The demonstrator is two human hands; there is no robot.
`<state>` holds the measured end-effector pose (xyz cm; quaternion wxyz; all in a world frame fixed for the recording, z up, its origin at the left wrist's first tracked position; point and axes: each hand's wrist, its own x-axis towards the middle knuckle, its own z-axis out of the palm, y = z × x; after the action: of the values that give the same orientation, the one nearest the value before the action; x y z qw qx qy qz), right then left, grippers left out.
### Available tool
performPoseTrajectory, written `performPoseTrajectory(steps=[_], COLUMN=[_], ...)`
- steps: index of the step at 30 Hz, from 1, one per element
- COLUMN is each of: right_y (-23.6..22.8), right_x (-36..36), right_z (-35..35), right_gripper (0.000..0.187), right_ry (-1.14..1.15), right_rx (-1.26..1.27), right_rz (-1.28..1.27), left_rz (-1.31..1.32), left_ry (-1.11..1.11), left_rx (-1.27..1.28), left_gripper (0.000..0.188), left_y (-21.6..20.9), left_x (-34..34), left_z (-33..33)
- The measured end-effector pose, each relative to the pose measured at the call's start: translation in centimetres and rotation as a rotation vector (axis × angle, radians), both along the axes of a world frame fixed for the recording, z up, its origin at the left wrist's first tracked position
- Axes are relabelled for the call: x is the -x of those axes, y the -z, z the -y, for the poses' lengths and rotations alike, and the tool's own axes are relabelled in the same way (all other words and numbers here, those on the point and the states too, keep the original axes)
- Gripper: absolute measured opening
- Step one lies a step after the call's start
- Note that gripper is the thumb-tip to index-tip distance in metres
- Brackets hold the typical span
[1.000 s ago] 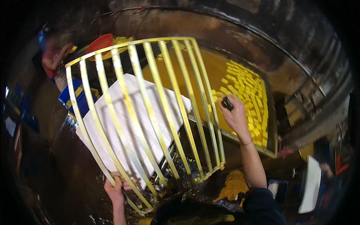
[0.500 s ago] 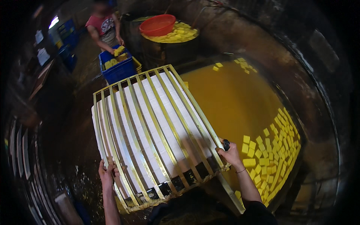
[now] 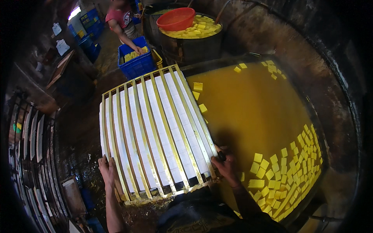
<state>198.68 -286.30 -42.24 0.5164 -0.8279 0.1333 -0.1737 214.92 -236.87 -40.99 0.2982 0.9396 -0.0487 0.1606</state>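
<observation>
A slatted metal rack (image 3: 149, 149) lies over a sheet of white scored blocks (image 3: 136, 116) that look like tofu, showing between its bars. My left hand (image 3: 107, 171) is closed on the rack's near left edge, its fingers partly hidden under it. Near the opposite front corner, my right hand (image 3: 227, 166) grips the right side; something small and dark (image 3: 221, 155) shows by its thumb. Right of the rack, yellow blocks (image 3: 281, 173) crowd the near side of a vat of orange-yellow liquid (image 3: 248, 105).
Ahead, another person's hand (image 3: 138, 50) reaches into a blue crate (image 3: 136, 66) of yellow pieces. A red basin (image 3: 175, 20) rests on a round vat (image 3: 190, 48) full of yellow blocks. To the left stand pale slats (image 3: 33, 134) and a dark box-like stand (image 3: 64, 72).
The rack's near edge has swung left and up in the picture, with both my hands still on it. My view has shifted. The other person's hand has lowered into the crate.
</observation>
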Motion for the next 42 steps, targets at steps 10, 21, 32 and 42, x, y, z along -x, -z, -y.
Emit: performPoseTrajectory(steps=[10,21,32,42], right_y=[-2.3,0.0,-0.3,-4.3], right_x=[-1.4,-0.8,-0.8,-1.4], right_z=[-0.3,-0.1,0.5,0.2], right_gripper=[0.046,0.034,0.045,0.035], right_ry=[0.068,0.119,0.073,0.204], right_rx=[-0.009,-0.337,-0.208,0.05], right_rz=[0.02,-0.053,-0.106,-0.159], left_rz=[-0.051,0.031,-0.376,-0.311], left_ry=[-0.04,-0.414,-0.564,-0.587], left_rx=[-0.046,0.053,1.186,0.997], left_gripper=[0.037,0.033,0.021,0.016], left_y=[0.9,0.2,1.2,3.6], left_x=[-1.3,13.7,18.1,18.5], left_z=[0.9,1.2,1.5,-1.2])
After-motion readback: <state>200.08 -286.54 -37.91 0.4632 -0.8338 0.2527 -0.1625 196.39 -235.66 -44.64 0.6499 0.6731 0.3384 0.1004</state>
